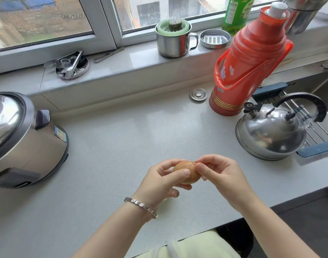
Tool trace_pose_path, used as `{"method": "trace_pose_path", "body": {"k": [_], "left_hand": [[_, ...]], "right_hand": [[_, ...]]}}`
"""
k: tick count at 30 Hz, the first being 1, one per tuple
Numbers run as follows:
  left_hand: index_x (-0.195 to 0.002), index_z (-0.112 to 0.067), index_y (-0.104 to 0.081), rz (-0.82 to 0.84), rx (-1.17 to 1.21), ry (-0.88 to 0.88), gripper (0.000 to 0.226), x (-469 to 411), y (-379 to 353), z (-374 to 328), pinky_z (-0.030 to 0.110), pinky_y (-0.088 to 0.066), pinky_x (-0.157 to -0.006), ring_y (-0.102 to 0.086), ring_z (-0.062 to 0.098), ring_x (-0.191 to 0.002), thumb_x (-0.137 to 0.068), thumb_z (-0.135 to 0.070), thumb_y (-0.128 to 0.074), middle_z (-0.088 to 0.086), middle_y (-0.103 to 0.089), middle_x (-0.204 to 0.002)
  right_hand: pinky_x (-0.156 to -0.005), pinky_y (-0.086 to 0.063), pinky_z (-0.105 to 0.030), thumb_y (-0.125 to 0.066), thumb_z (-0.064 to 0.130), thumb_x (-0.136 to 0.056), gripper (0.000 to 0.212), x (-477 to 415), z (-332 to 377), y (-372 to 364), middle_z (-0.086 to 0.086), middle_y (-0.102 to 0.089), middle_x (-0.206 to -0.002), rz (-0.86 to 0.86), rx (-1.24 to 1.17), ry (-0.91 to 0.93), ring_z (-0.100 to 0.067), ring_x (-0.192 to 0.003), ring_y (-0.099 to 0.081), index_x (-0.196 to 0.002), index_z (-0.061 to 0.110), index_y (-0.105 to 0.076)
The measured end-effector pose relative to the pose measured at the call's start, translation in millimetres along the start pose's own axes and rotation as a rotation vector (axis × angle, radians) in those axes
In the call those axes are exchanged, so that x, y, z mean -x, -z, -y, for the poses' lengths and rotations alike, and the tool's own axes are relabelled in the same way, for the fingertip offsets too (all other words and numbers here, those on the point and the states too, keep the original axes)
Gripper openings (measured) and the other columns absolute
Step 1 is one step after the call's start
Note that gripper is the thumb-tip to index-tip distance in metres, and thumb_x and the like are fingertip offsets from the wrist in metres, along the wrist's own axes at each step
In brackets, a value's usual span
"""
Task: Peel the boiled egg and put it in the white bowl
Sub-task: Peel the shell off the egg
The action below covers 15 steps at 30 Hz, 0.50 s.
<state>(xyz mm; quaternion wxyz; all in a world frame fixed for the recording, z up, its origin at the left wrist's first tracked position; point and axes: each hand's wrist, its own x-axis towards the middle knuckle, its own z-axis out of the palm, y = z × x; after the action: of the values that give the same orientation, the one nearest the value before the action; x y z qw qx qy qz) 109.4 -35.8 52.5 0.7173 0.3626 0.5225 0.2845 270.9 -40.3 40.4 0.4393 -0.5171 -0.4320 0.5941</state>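
Here the boiled egg (186, 173) is held just above the grey worktop (131, 138), well in front of the steel kettle (271, 135) and nearer the person than it. The left hand (159, 181) is clamped on the egg, its thumb laid across the near face and its fingers curled beneath, so that the egg is cradled rather than squeezed. The right hand (221, 174) is brought against the egg's upper right side, and its grip is pinched together at the shell, where thin crack lines can be seen running over the brown surface. No shell appears to have been lifted away, so the peeling is judged to be at its very start. For the step to be done well, a cracked flake should be caught by a nail at the edge of a crack line and lifted together with the membrane beneath it, since the white is likely to be torn if the shell alone is picked off. The egg is best turned slowly in the left hand so that fresh shell is brought under the right fingertips, and pressure should be kept light, as a soft egg may be dented. The fragments can be dropped on the worktop in front of the kettle. The white bowl is not seen in this view, so its place cannot be told; it will have to be found before the peeled egg is set down.
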Motion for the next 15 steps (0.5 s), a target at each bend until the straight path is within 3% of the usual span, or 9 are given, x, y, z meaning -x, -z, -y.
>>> {"method": "trace_pose_path", "body": {"k": [6,11,13,15], "left_hand": [[-0.093,-0.020,-0.069,-0.004,-0.003,-0.001,0.033,0.8,-2.3,-0.1,0.018,-0.042,-0.047,-0.067,0.016,-0.061,-0.060,-0.021,-0.068,0.002,-0.074,-0.076],[-0.092,-0.018,-0.068,0.033,0.165,-0.022,0.038,-1.9,-1.4,-0.5,0.019,-0.045,-0.049,-0.065,0.021,-0.069,-0.058,-0.003,-0.066,0.004,-0.073,-0.078],[-0.092,-0.017,-0.068,0.042,0.223,-0.040,0.039,-3.0,0.4,0.1,0.019,-0.046,-0.051,-0.061,0.024,-0.074,-0.058,0.002,-0.064,0.008,-0.072,-0.082],[-0.092,-0.016,-0.068,0.038,0.260,-0.051,0.039,-3.5,2.2,0.5,0.020,-0.047,-0.053,-0.059,0.025,-0.078,-0.058,0.003,-0.063,0.012,-0.071,-0.091]], "right_hand": [[-0.049,-0.044,-0.016,-0.061,0.029,-0.072,0.020,1.8,-8.9,-6.8,-0.001,-0.063,-0.052,-0.170,0.070,0.110,-0.007,-0.045,-0.051,-0.064,0.010,-0.067],[-0.055,-0.051,-0.017,-0.073,0.040,-0.060,0.030,-2.6,-15.0,-2.2,-0.003,-0.070,-0.065,-0.164,-0.329,-0.061,-0.009,-0.056,-0.061,-0.068,0.012,-0.069],[-0.057,-0.053,-0.017,-0.074,0.027,-0.064,0.020,-1.5,-15.2,1.4,-0.006,-0.070,-0.069,-0.156,-0.394,-0.102,-0.011,-0.060,-0.063,-0.074,0.011,-0.069],[-0.056,-0.053,-0.017,-0.059,0.002,-0.079,0.008,-0.9,-12.2,3.0,-0.006,-0.069,-0.068,-0.155,-0.382,-0.153,-0.011,-0.058,-0.063,-0.079,0.006,-0.066]]}}
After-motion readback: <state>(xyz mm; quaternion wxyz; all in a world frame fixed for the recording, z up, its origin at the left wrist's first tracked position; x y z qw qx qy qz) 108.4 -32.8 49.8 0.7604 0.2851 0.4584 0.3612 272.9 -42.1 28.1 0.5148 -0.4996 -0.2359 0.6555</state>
